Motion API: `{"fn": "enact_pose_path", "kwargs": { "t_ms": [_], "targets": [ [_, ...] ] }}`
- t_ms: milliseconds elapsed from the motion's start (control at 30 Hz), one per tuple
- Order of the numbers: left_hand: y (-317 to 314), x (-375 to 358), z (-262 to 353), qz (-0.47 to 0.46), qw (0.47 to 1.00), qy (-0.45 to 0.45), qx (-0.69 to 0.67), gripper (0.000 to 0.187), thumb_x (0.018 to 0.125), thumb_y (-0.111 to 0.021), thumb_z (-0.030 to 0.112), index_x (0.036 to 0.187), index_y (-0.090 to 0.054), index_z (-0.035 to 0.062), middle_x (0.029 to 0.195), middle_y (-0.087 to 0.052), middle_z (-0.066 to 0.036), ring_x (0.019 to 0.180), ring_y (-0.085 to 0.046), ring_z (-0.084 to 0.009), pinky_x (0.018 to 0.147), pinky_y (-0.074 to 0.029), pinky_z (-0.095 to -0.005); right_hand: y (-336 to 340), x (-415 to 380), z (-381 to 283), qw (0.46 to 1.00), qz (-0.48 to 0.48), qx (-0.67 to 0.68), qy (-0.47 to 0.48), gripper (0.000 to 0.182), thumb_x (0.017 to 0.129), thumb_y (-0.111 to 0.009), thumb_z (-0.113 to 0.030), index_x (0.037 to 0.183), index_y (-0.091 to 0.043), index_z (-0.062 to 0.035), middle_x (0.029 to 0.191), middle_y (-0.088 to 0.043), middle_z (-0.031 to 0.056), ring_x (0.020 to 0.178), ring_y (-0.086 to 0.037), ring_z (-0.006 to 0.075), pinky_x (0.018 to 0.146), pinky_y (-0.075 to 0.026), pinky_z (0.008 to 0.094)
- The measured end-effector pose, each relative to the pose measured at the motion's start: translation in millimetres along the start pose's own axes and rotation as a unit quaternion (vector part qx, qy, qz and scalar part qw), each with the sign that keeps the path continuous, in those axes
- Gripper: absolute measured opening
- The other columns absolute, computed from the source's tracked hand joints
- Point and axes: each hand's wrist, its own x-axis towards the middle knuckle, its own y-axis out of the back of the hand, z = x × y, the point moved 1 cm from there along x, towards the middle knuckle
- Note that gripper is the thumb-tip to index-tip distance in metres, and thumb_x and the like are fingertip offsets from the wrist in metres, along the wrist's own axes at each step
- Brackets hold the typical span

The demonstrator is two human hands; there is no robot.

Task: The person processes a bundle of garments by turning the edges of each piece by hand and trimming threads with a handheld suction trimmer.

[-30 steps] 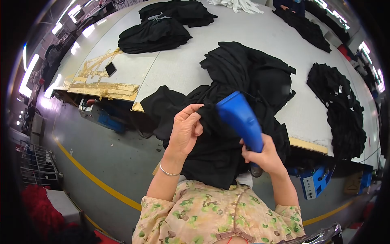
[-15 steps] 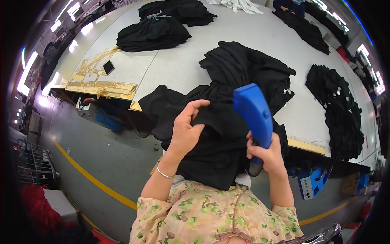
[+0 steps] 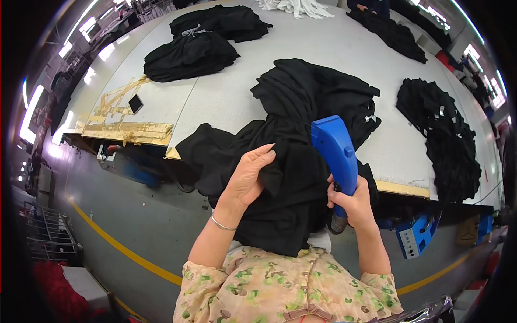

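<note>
A black garment (image 3: 291, 177) hangs over the table's front edge and reaches down to my lap. My left hand (image 3: 250, 175) is closed, pinching a raised fold of its cloth between thumb and fingers. My right hand (image 3: 353, 199) is wrapped around the handle of a blue hand-held trimmer (image 3: 336, 151), whose broad head points up and away from me. A dark ribbed end shows below that fist. The trimmer's head is above the cloth, to the right of the fold; whether it touches cannot be told. Behind it more black garments (image 3: 318, 89) lie heaped.
Folded black garments (image 3: 188, 56) lie at the back left, and another black pile (image 3: 447, 140) lies on the right. A dark phone-like object (image 3: 135, 104) rests near the worn table edge. Blue machines (image 3: 417, 237) sit under the table. Across the table another person's hands (image 3: 366, 9) are partly visible.
My left hand has closed on the cloth and lifted a fold, where its fingers were apart before. The trimmer remains in my right hand, nearly in place. The view has shifted slightly.
</note>
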Motion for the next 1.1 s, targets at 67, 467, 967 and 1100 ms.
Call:
{"fn": "enact_pose_path", "kwargs": {
  "t_ms": [67,467,967,1100],
  "targets": [
    [-13.6,-2.1,1.0,-0.029,1.000,-0.008,-0.001,0.033,0.095,-0.060,0.003,0.128,-0.061,-0.0046,0.111,-0.070,-0.007,0.103,-0.066,-0.0112,0.094,-0.053,-0.0247,-5.5,1.1,0.1,0.998,-0.020,-0.057,-0.031,0.028,0.075,-0.069,-0.002,0.101,-0.061,0.0032,0.076,-0.060,0.0044,0.062,-0.060,0.0109,0.059,-0.049,0.0264],
    [10.9,-4.0,9.6,0.017,0.905,-0.079,0.417,0.018,0.098,-0.065,0.015,0.093,-0.069,-0.0022,0.084,-0.064,0.007,0.077,-0.054,-0.0001,0.072,-0.046,-0.0172,17.7,-0.3,3.0,0.999,0.002,-0.035,-0.004,0.028,0.076,-0.069,-0.001,0.103,-0.062,0.0035,0.076,-0.061,0.0045,0.060,-0.060,0.0102,0.058,-0.050,0.0252],
    [-7.6,2.0,2.3,-0.021,0.997,0.004,0.073,0.037,0.094,-0.057,-0.003,0.130,-0.058,-0.0038,0.109,-0.069,-0.006,0.092,-0.066,-0.0107,0.086,-0.053,-0.0237,12.9,-0.1,13.2,1.000,0.018,-0.022,-0.002,0.029,0.075,-0.069,-0.002,0.102,-0.062,0.0037,0.081,-0.062,0.0057,0.061,-0.060,0.0102,0.057,-0.050,0.0257],
    [-1.6,-4.1,8.0,0.037,0.833,-0.119,0.539,0.040,0.082,-0.062,-0.007,0.121,-0.059,0.0027,0.080,-0.055,0.002,0.065,-0.045,-0.0074,0.067,-0.041,-0.0189,14.9,-3.6,11.5,0.999,0.033,-0.026,0.001,0.028,0.074,-0.069,-0.002,0.101,-0.062,0.0031,0.075,-0.060,0.0040,0.059,-0.059,0.0101,0.057,-0.049,0.0253]
  ]
}}
